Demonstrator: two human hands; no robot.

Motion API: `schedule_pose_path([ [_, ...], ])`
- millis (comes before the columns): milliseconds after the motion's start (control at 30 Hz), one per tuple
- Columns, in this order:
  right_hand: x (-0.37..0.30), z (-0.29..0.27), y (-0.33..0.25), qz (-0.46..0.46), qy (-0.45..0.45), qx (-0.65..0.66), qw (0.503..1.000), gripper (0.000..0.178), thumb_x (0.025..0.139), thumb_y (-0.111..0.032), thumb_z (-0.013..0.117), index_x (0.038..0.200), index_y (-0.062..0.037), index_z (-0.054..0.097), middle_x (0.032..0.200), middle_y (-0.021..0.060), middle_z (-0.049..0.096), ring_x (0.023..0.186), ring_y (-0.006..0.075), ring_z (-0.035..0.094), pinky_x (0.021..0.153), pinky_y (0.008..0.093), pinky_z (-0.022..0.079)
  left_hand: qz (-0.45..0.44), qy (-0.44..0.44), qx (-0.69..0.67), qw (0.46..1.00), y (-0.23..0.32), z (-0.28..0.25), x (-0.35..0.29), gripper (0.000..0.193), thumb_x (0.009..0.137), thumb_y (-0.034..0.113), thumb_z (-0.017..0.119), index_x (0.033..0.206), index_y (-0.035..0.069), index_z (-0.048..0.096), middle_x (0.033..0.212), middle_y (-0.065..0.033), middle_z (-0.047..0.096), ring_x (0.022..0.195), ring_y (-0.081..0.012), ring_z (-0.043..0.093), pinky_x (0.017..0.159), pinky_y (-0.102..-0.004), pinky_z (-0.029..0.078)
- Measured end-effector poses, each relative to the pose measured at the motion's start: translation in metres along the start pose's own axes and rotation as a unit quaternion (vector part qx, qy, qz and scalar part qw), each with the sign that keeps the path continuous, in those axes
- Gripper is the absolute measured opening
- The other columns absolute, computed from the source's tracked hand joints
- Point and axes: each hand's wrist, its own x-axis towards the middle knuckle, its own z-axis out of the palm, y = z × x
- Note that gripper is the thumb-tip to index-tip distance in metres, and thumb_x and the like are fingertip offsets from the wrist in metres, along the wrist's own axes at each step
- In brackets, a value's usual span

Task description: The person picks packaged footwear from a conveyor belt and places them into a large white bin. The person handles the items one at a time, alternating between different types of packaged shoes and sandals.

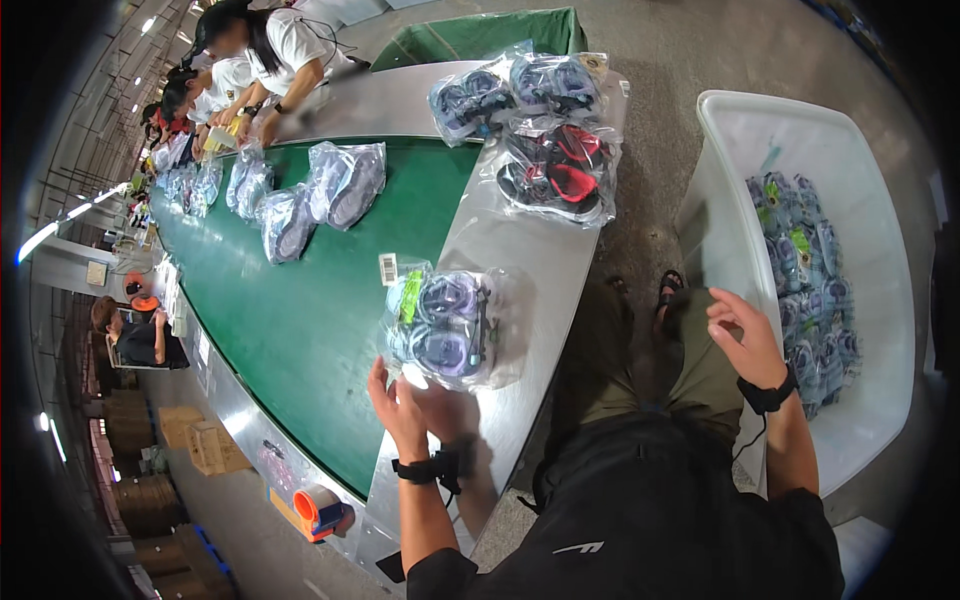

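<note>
A clear plastic bag with a pair of purple-and-grey sandals (447, 322) lies on the metal end of the conveyor table. A green tag and a white label show at its left side. My left hand (402, 408) is at the bag's near left corner with fingers apart, holding nothing; whether the fingertips touch the plastic I cannot tell. My right hand (748, 345) hangs in the air beside the white bin (712, 150), empty, its fingers loosely bent and apart. Inside the bin several bagged sandals (808, 290) are piled.
Bagged black-and-red sandals (560, 170) and bagged grey ones (556, 85) sit at the table's far corner. On the green belt (330, 350) lie more bagged shoes (345, 185). Co-workers stand along the far side. A tape dispenser (318, 508) rests at the left edge.
</note>
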Motion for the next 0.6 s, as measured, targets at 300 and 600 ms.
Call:
schedule_pose_path([
  [300,0.008,0.020,-0.027,-0.070,-0.057,0.020,0.996,0.052,0.090,-0.005,0.070,0.140,-0.0025,0.055,0.109,0.0133,0.068,0.092,0.0213,0.069,0.084,0.0326,0.055,0.019,-0.054,-0.001,0.998,0.031,0.042,0.021,0.096,0.085,0.024,0.083,0.161,0.011,0.026,0.158,-0.0266,0.028,0.133,-0.0304,0.048,0.106,-0.0393,0.045],
  [600,-0.014,0.042,-0.018,-0.005,-0.147,0.146,0.978,0.053,0.094,-0.017,0.070,0.141,-0.0011,0.051,0.108,0.0135,0.069,0.091,0.0246,0.072,0.080,0.0337,0.058,-0.145,-0.196,-0.179,0.953,0.089,0.086,-0.049,0.090,0.087,0.002,0.067,0.162,0.015,0.020,0.146,-0.0160,0.034,0.115,-0.0238,0.055,0.089,-0.0356,0.051],
])
